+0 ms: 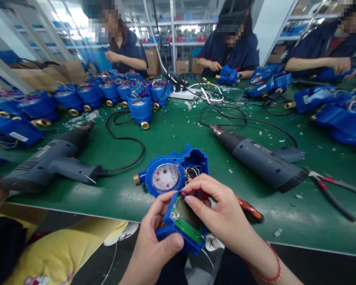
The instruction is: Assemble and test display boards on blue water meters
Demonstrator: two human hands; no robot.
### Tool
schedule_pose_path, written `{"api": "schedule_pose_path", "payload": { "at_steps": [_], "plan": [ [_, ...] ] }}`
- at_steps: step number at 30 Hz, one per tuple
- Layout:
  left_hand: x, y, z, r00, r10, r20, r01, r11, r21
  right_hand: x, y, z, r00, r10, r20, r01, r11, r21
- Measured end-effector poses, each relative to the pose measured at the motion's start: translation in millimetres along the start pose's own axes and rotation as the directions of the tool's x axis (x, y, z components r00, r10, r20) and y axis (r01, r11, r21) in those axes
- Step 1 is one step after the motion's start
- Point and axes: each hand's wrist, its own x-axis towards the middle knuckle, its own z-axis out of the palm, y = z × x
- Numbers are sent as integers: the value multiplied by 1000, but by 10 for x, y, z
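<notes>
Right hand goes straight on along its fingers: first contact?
The blue housing: the right hand is right at its upper edge. Beyond that, probably the left hand, which holds the housing; depth is hard to judge from one view.

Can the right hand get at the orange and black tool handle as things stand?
Probably yes: the orange and black tool handle lies close by the right hand, its visible end uncovered, though it would likely have to leave the blue plastic housing first.
</notes>
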Motion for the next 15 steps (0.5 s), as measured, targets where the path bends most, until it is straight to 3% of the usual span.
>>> {"api": "schedule_pose_path", "payload": {
  "at_steps": [5, 10, 12, 15],
  "plan": [
    [-9, -63, -44, 999, -10, -49, 10, 1000, -8, -9, 20, 18, 990, -128, -53, 126, 992, -31],
    [-14, -72, -30, 994, -1, -105, -1, 1000, -21, -13, 84, 15, 946, -324, -27, 317, 936, -151],
    [-20, -57, -8, 994, -17, -110, 15, 1000, -22, -16, 103, 15, 941, -337, -20, 330, 931, -157],
    [-30, -27, 31, 994, -28, -108, 24, 999, -45, -25, 101, 22, 970, -239, -40, 235, 968, -87]
  ]
}}
